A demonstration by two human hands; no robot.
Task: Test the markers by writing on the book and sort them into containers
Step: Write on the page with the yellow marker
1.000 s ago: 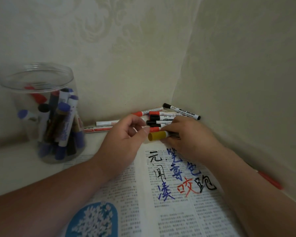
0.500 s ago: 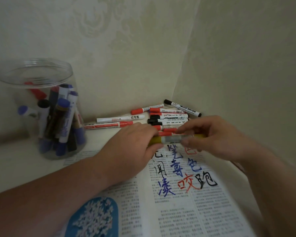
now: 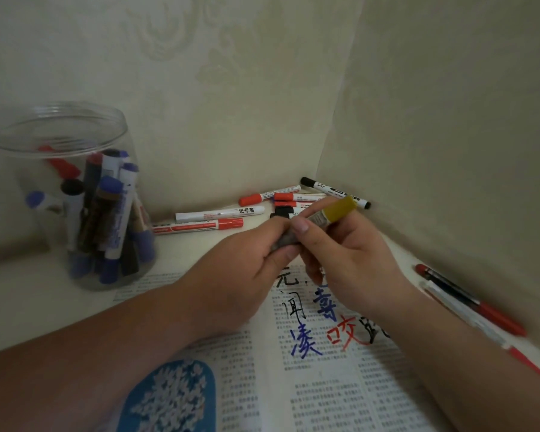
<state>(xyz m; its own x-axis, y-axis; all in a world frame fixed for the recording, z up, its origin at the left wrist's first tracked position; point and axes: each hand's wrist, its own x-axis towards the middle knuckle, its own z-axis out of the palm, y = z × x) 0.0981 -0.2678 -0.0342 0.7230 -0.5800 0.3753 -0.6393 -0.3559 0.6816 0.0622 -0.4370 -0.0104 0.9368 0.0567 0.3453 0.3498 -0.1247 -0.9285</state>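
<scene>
On pale tabletop (image 3: 44, 307), book (image 3: 325, 388); walls (image 3: 231, 73) seemingly wallpapered.

Two pale beige walls meet in a corner at 1 o'clock. The back wall (image 3: 200, 73), from 10 to 12, bears a faint embossed floral pattern; the side wall (image 3: 449, 104) at 2 o'clock looks plainer. A white counter (image 3: 19, 291) shows at 9 o'clock, under dim, soft light.

Far left: clear jar (image 3: 56, 152), mouth open upward, crowded with upright markers (image 3: 116, 213). Bare tabletop (image 3: 28, 300) left of book (image 3: 325, 400), near side of jar. Far corner: loose markers (image 3: 219, 218) strewn. Right: side wall (image 3: 449, 135) close, more markers (image 3: 480, 310) along its foot. Centre: left hand (image 3: 247, 269), right hand (image 3: 353, 260) gripping yellow-capped marker (image 3: 340, 210) above book.
</scene>
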